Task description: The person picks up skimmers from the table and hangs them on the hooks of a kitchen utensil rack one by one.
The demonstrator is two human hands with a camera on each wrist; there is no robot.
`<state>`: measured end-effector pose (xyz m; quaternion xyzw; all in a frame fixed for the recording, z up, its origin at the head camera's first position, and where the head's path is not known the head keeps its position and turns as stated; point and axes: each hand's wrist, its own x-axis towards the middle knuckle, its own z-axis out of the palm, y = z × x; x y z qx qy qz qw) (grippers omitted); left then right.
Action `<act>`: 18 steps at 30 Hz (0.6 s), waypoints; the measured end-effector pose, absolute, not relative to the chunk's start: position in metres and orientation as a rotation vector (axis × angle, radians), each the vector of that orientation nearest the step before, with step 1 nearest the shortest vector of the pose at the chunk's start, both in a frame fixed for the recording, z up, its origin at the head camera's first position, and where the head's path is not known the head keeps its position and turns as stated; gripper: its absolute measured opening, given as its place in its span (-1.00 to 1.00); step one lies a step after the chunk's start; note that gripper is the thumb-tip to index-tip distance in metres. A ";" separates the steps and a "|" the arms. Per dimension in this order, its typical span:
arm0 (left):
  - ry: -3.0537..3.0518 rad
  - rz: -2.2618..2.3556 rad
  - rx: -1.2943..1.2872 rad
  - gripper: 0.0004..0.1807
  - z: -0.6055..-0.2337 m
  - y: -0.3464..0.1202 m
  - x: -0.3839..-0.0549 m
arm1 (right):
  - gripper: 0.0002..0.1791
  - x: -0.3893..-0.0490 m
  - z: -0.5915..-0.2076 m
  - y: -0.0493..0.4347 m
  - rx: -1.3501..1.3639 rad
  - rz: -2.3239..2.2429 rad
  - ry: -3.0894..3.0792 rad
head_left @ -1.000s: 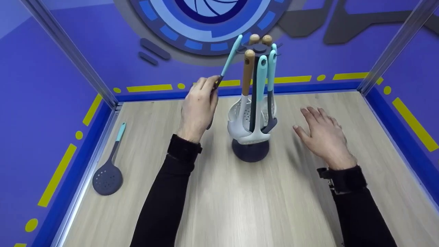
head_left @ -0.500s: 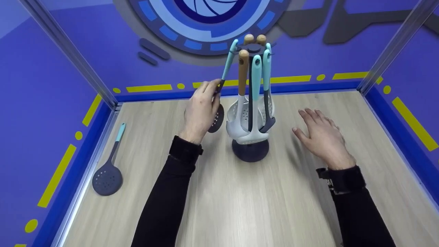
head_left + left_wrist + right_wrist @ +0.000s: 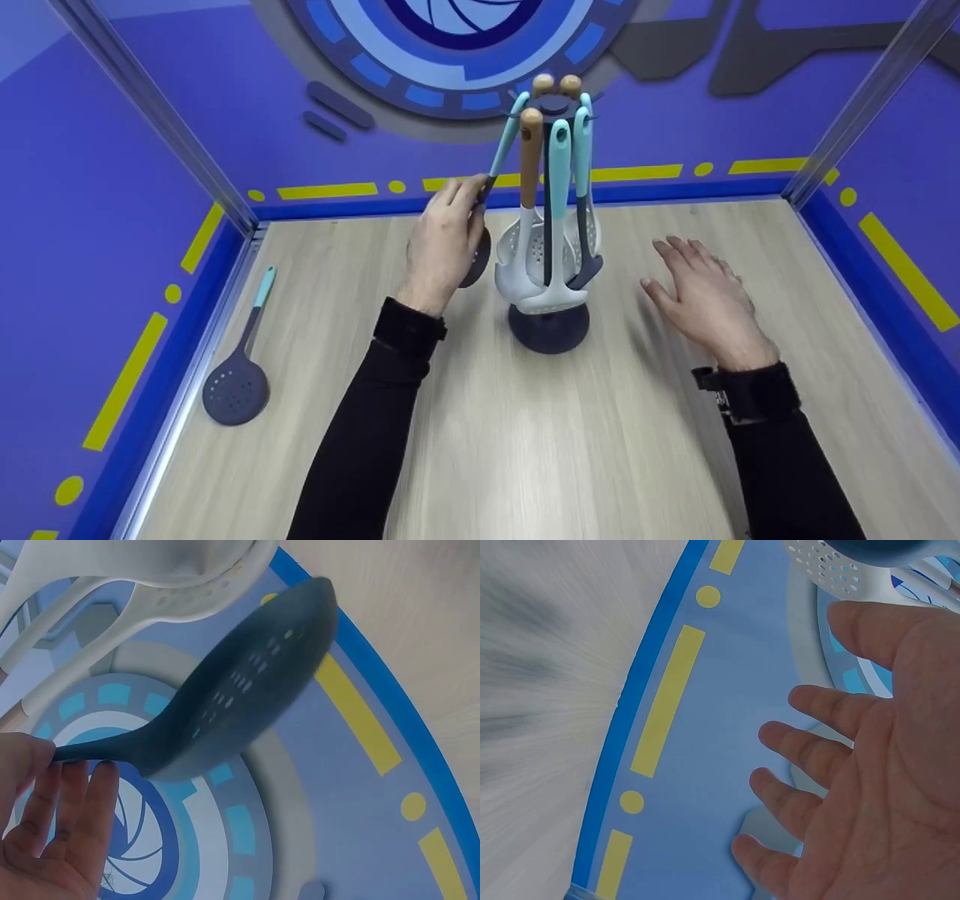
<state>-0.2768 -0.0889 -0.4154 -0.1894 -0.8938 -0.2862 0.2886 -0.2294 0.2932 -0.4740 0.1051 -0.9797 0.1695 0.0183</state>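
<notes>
My left hand pinches the dark neck of a slotted spoon with a teal handle. Its perforated dark bowl shows fully in the left wrist view. The handle's top is at a hook on the left of the utensil stand; I cannot tell whether it hangs there. On that stand hang several utensils with wooden or teal handles, among them a white-headed one with a teal handle in front. To the right of the stand, my right hand is held with fingers extended, touching none of the utensils.
A dark skimmer with a teal handle lies at the left of the wooden table. Blue-purple printed walls enclose the table at the back and both sides, with metal posts in the corners.
My left hand has lowered the slotted spoon slightly, bringing its handle top down to the stand's hook. The stand's top has shifted a little left. My right hand has barely moved.
</notes>
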 end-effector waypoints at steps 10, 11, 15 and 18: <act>-2.406 -0.764 -0.523 -0.62 -0.417 -0.088 -0.277 | -0.16 -0.228 -0.472 0.293 0.333 0.532 -3.036; -2.408 -0.765 -0.527 -0.62 -0.417 -0.088 -0.277 | -0.17 -0.228 -0.472 0.293 0.333 0.532 -3.034; -2.420 -0.776 -0.527 -0.59 -0.419 -0.091 -0.277 | -0.16 -0.228 -0.473 0.292 0.333 0.532 -3.030; -2.437 -0.783 -0.512 -0.58 -0.422 -0.094 -0.276 | -0.16 -0.227 -0.473 0.291 0.331 0.531 -3.032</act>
